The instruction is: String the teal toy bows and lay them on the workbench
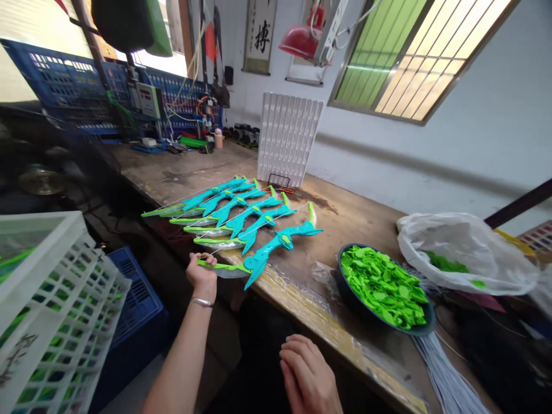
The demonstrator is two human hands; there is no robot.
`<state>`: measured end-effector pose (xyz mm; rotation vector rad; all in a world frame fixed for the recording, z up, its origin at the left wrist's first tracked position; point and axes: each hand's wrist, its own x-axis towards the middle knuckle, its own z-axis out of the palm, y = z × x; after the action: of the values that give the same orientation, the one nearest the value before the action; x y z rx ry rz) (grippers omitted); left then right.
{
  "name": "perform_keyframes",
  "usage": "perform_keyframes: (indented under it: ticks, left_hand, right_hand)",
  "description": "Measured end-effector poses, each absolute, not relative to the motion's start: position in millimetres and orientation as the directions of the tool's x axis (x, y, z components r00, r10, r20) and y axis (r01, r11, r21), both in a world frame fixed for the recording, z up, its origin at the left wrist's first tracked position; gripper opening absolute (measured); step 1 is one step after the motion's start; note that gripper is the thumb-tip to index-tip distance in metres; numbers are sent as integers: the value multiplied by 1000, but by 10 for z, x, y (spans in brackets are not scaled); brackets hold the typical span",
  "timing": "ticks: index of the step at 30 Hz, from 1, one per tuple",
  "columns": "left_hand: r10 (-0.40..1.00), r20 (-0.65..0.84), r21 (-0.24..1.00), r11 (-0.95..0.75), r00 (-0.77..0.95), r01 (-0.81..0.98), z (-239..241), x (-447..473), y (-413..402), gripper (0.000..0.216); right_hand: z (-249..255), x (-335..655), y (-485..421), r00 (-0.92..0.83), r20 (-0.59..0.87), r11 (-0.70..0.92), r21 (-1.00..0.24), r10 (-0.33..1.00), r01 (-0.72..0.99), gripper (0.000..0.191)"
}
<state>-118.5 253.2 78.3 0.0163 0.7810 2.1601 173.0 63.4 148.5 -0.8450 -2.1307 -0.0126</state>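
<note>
Several teal and green toy bows lie side by side on the wooden workbench [181, 172]. The nearest toy bow [263, 253] overhangs the bench's front edge. My left hand [202, 276] is closed round its green left tip. A silver bracelet circles that wrist. My right hand [308, 374] hangs low in front of the bench edge, fingers together and slightly curled, holding nothing. A dark bowl [351, 299] heaped with small bright green plastic pieces stands to the right of the bows.
A white plastic bag [466, 253] with more green pieces lies at the right. Stacked white trays [288, 138] lean against the wall. A white lattice crate [56, 310] and a blue crate [138, 299] stand at the left. Grey cords [444, 374] hang off the bench.
</note>
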Motion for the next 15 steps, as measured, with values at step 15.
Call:
perform_keyframes:
  ticks: [15]
  left_hand:
    - [452, -283, 841, -307, -846, -445, 852, -794, 3296, 38]
  right_hand:
    - [1124, 1576, 961, -517, 654, 814, -290, 552, 503, 21]
